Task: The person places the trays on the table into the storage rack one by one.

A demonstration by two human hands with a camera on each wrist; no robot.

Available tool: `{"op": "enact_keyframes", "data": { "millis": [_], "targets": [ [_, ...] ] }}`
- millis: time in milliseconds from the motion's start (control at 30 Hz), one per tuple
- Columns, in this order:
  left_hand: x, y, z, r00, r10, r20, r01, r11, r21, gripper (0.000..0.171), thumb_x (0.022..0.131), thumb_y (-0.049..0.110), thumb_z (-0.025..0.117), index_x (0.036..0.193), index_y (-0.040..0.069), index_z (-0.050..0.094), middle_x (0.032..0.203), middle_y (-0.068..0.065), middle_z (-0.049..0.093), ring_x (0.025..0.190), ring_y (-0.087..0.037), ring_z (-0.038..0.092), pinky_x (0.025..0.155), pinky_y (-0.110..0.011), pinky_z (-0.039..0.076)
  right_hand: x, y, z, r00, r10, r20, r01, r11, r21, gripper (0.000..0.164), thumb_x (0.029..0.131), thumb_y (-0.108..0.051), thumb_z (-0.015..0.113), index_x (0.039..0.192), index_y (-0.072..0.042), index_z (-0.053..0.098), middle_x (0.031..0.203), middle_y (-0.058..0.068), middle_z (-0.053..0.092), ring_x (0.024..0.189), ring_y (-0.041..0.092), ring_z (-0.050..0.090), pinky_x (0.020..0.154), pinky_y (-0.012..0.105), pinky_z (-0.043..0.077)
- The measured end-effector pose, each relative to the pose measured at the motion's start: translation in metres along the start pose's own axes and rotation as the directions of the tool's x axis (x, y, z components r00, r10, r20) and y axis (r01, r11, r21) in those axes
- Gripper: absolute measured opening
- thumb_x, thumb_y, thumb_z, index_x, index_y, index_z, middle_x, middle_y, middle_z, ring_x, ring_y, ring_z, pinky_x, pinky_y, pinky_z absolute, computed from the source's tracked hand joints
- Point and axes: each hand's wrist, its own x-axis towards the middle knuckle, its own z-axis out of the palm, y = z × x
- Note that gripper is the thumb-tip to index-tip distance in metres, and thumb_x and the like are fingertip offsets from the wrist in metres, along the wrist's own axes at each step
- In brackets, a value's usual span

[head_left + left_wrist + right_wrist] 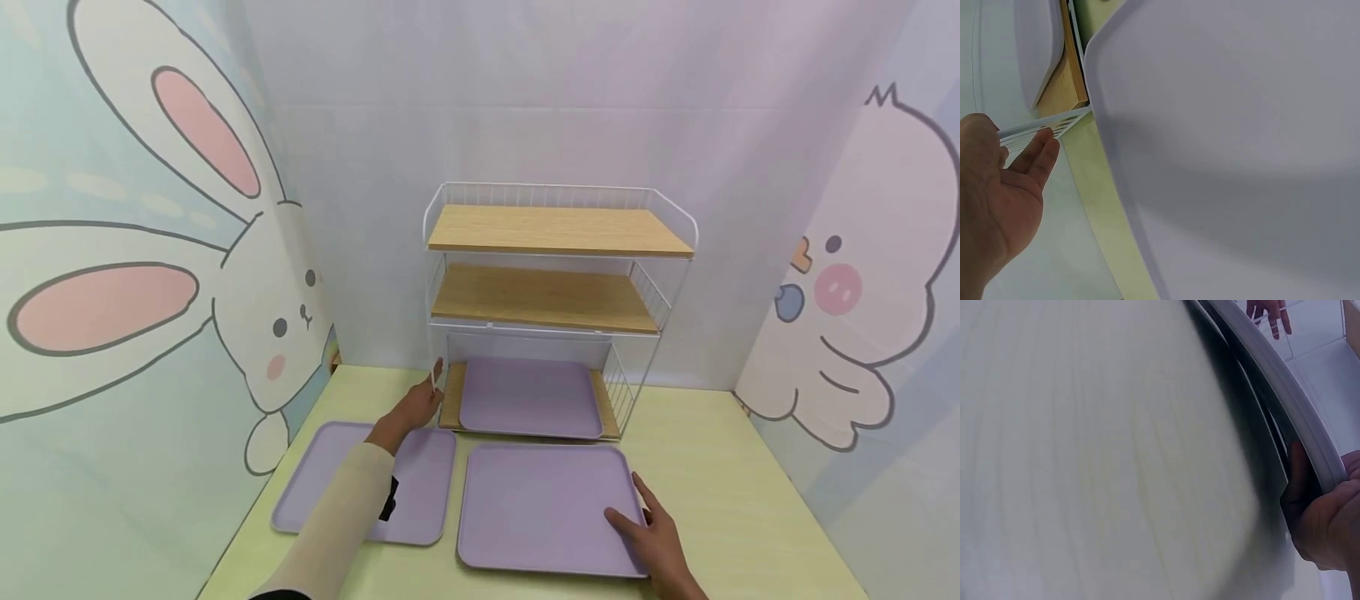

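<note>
Judged to be at a positioning step: steadying the rack (558, 229) with the left hand (416, 406) and controlling the front tray (547, 508) with the right hand (658, 540). Noted at left: fingers mostly straight, laid against the left side of the rack, with no firm grip made out. Noted at right: closed on the right edge of the front tray toward the near corner, with thumb on top and fingers outside and under the rim. Located on the surface (712, 467), directly before the rack: the front tray. Also recorded: a second tray (532, 400) on the bottom shelf (452, 400), and a third tray (423, 492) at left.

Probably calls next for steady support of the far edge during any lift or slide, and for clearance from the rack.

Cannot establish the placement of the left thumb. Cannot tell, under the gripped rim in the right wrist view, a further tray from a shadow. Partly covered by the sleeve (337, 525): the third tray and a black item (388, 498), unidentified.
</note>
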Motion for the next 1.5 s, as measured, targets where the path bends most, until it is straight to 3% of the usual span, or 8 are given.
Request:
{"op": "enact_keyframes", "data": {
  "millis": [300,633,933,1200,1267,1400,1500],
  "targets": [
    [0.002,-0.003,0.000,1.000,-0.016,0.015,0.016,1.000,0.015,0.078,0.119,0.038,0.036,0.183,0.027,-0.007,0.182,-0.020,0.036,0.144,-0.043,0.067,0.126,-0.059,0.051,-0.007,-0.033,-0.012,0.999,0.037,0.019,-0.037,0.999,0.035,0.103,0.101,-0.020,0.087,0.182,-0.018,0.024,0.153,0.052,0.051,0.087,0.027,0.083,0.073,0.050,0.072],
    [0.002,-0.006,0.004,1.000,0.008,-0.009,-0.008,0.999,0.033,0.081,0.115,0.033,0.036,0.183,0.026,-0.009,0.182,-0.020,0.035,0.142,-0.043,0.068,0.125,-0.061,0.051,-0.010,-0.101,-0.029,0.998,0.028,0.054,-0.032,0.997,0.077,0.101,0.106,-0.021,0.081,0.183,-0.024,0.016,0.170,0.048,0.033,0.090,0.019,0.080,0.074,0.045,0.072],
    [0.002,-0.006,0.002,1.000,0.009,-0.019,-0.009,1.000,0.013,0.082,0.116,0.031,0.040,0.183,0.025,-0.006,0.185,-0.016,0.030,0.139,-0.044,0.070,0.122,-0.060,0.054,-0.012,-0.166,-0.042,0.998,-0.016,0.066,0.011,0.997,0.071,0.102,0.107,-0.025,0.080,0.183,-0.034,0.013,0.175,0.040,0.031,0.091,0.016,0.079,0.074,0.045,0.073],
    [0.001,-0.009,0.005,0.999,0.024,-0.026,-0.023,1.000,0.011,0.080,0.117,0.032,0.039,0.183,0.025,-0.005,0.186,-0.015,0.028,0.146,-0.048,0.065,0.124,-0.063,0.051,-0.012,-0.207,-0.048,0.996,-0.051,0.079,0.045,0.996,0.079,0.105,0.106,-0.030,0.083,0.182,-0.039,0.012,0.176,0.034,0.034,0.089,0.015,0.080,0.073,0.044,0.072],
    [0.001,-0.010,0.005,0.999,0.021,-0.026,-0.021,1.000,0.014,0.079,0.118,0.033,0.038,0.183,0.027,-0.005,0.185,-0.017,0.032,0.147,-0.049,0.064,0.125,-0.063,0.051,-0.014,-0.215,-0.048,0.995,-0.058,0.085,0.051,0.995,0.081,0.105,0.105,-0.030,0.083,0.182,-0.040,0.013,0.174,0.033,0.037,0.087,0.015,0.081,0.073,0.045,0.072],
    [0.002,-0.013,0.007,0.999,0.032,-0.031,-0.032,0.999,0.020,0.076,0.121,0.030,0.039,0.183,0.030,-0.006,0.165,-0.031,0.057,0.143,-0.052,0.066,0.123,-0.065,0.051,-0.016,-0.231,-0.046,0.994,-0.074,0.086,0.066,0.994,0.087,0.105,0.105,-0.031,0.083,0.182,-0.040,0.014,0.174,0.031,0.038,0.085,0.014,0.081,0.073,0.044,0.072],
    [0.002,-0.014,0.007,0.998,0.051,-0.030,-0.050,0.998,0.024,0.079,0.121,0.026,0.040,0.183,0.030,-0.009,0.147,-0.039,0.068,0.129,-0.053,0.074,0.116,-0.067,0.056,-0.011,-0.243,-0.045,0.993,-0.084,0.082,0.075,0.992,0.102,0.104,0.106,-0.030,0.082,0.182,-0.041,0.013,0.178,0.032,0.034,0.084,0.012,0.081,0.073,0.041,0.072]
  ]
}}
